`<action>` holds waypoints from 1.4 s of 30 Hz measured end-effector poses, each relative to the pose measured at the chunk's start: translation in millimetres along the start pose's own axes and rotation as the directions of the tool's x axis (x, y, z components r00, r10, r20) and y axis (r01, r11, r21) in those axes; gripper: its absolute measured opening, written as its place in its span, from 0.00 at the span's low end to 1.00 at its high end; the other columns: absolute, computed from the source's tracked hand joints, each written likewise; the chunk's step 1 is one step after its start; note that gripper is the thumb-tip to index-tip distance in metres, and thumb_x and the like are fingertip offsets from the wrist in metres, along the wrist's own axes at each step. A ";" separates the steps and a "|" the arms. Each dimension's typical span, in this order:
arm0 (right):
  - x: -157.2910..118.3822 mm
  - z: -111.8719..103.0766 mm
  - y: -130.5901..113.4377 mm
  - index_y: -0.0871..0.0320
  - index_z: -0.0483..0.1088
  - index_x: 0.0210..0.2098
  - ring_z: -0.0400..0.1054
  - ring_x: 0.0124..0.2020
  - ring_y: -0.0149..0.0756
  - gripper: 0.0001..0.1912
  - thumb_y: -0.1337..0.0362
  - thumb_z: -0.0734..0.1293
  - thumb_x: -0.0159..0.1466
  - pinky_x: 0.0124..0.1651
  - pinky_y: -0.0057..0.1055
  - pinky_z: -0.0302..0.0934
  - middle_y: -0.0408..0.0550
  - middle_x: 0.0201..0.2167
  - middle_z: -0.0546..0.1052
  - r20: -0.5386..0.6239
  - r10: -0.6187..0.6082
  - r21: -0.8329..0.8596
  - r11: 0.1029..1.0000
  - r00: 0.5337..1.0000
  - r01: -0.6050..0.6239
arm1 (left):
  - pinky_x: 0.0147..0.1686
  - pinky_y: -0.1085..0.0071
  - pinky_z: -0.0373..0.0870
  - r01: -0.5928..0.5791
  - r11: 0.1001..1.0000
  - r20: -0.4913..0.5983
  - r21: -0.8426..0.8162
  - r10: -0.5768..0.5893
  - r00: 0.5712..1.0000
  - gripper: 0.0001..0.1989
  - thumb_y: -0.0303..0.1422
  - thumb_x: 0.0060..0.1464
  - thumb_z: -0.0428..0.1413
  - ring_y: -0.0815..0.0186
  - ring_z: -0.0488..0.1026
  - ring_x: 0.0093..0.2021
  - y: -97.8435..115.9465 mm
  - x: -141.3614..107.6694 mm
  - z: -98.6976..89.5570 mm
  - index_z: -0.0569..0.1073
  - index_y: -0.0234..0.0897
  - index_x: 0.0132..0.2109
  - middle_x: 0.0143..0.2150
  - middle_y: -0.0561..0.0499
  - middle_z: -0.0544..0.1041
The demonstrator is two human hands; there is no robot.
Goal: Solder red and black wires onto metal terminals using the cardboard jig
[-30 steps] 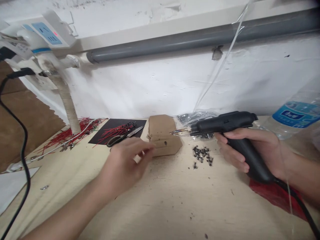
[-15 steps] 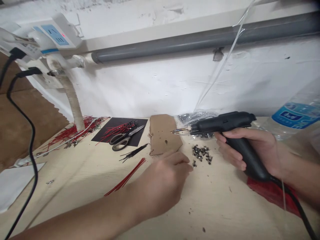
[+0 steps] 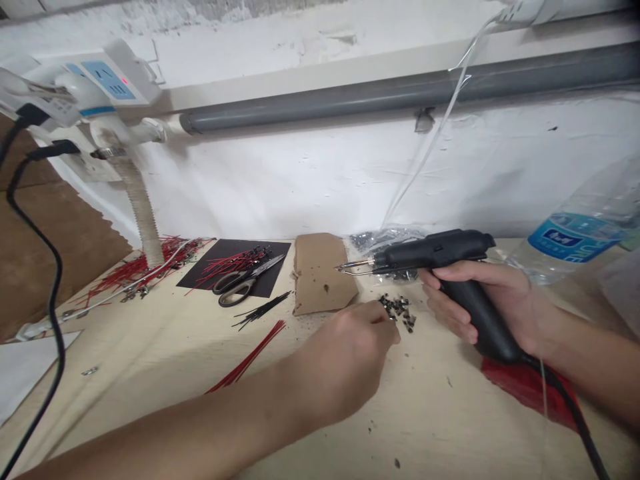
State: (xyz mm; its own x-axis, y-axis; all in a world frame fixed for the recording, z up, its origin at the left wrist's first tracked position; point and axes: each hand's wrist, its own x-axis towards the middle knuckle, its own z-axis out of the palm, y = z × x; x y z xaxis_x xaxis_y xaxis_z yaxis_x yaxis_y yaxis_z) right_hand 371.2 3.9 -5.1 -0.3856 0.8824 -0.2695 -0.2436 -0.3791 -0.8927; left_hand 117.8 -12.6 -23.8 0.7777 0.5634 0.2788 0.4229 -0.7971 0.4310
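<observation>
My right hand [image 3: 510, 290] is wrapped round the grip of a black soldering gun [image 3: 483, 323]. Its metal tip points left over the right edge of a brown cardboard piece [image 3: 320, 260]. My left hand [image 3: 350, 360] is closed at the near left side of a pile of small metal parts [image 3: 400, 308], covering some of them. Its fingertips are turned away, so I cannot make out what is pinched there. A bundle of red wires [image 3: 255, 353] lies beyond my left forearm, with short black wires [image 3: 263, 309] behind it.
Scissors [image 3: 240, 287] and red wires lie on a black sheet [image 3: 200, 270]. More red wires [image 3: 120, 273] are heaped at the back left. A plastic bottle [image 3: 575, 233] leans at the right. The gun's black cord [image 3: 575, 407] runs off the lower right, over red material [image 3: 525, 393].
My left hand has shifted right, further over the near edge of the metal parts. The soldering gun stays in my right hand, its tip still over the cardboard. The whole view has shifted slightly.
</observation>
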 end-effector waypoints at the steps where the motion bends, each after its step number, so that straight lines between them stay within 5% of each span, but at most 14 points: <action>1: -0.1 -0.2 0.1 0.57 0.76 0.29 0.65 0.13 0.32 0.12 0.56 0.71 0.63 0.17 0.28 0.56 0.43 0.15 0.71 -0.003 0.001 0.000 1.000 1.000 -0.001 | 0.42 0.67 0.78 0.004 0.999 -0.029 -0.040 -0.005 1.000 0.14 0.15 0.62 0.51 0.61 0.80 0.42 2.9 -3.1 -0.9 0.80 0.31 0.41 0.44 0.42 0.80; 8: -0.5 0.9 -1.0 0.57 0.76 0.29 0.65 0.13 0.32 0.12 0.55 0.72 0.62 0.18 0.27 0.56 0.43 0.15 0.71 -0.006 0.005 -0.004 1.000 1.000 -0.005 | 0.43 0.75 0.77 0.109 0.952 -0.231 -0.287 -0.179 0.956 0.17 0.15 0.58 0.55 0.68 0.81 0.43 15.8 -30.0 -17.3 0.82 0.35 0.48 0.47 0.49 0.82; 15: 1.1 -3.3 -0.1 0.56 0.76 0.30 0.65 0.13 0.32 0.11 0.55 0.72 0.62 0.18 0.28 0.58 0.42 0.15 0.72 0.000 0.006 -0.026 1.000 1.000 -0.006 | 0.41 0.70 0.77 0.211 0.870 -0.366 -0.445 -0.392 0.844 0.10 0.23 0.60 0.60 0.65 0.81 0.43 -13.1 -28.1 -53.7 0.84 0.39 0.42 0.44 0.49 0.84; 24: 1.4 -1.0 -1.3 0.56 0.77 0.31 0.65 0.14 0.32 0.11 0.55 0.73 0.62 0.17 0.27 0.59 0.42 0.15 0.72 -0.010 -0.002 -0.009 1.000 1.000 0.002 | 0.43 0.63 0.82 0.343 0.743 -0.319 -0.575 -0.590 0.742 0.07 0.36 0.56 0.67 0.58 0.83 0.46 -38.8 -29.3 -66.6 0.86 0.40 0.40 0.47 0.47 0.86; 42: -0.9 1.7 -2.9 0.57 0.75 0.29 0.65 0.13 0.33 0.12 0.55 0.73 0.62 0.17 0.28 0.56 0.43 0.15 0.71 -0.025 -0.002 -0.021 1.000 1.000 0.001 | 0.43 0.68 0.81 0.277 0.837 -0.306 -0.472 -0.451 0.839 0.04 0.30 0.59 0.66 0.64 0.82 0.42 -48.0 -30.6 -57.6 0.86 0.39 0.41 0.43 0.48 0.85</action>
State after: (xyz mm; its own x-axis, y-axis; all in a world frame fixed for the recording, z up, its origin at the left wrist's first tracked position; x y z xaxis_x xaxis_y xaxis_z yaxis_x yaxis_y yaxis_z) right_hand 370.7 3.8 -1.6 -0.3629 0.8898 -0.2768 -0.2258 -0.3721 -0.9003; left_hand 47.0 20.9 -3.6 0.3193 0.8981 0.3023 0.3502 -0.4083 0.8430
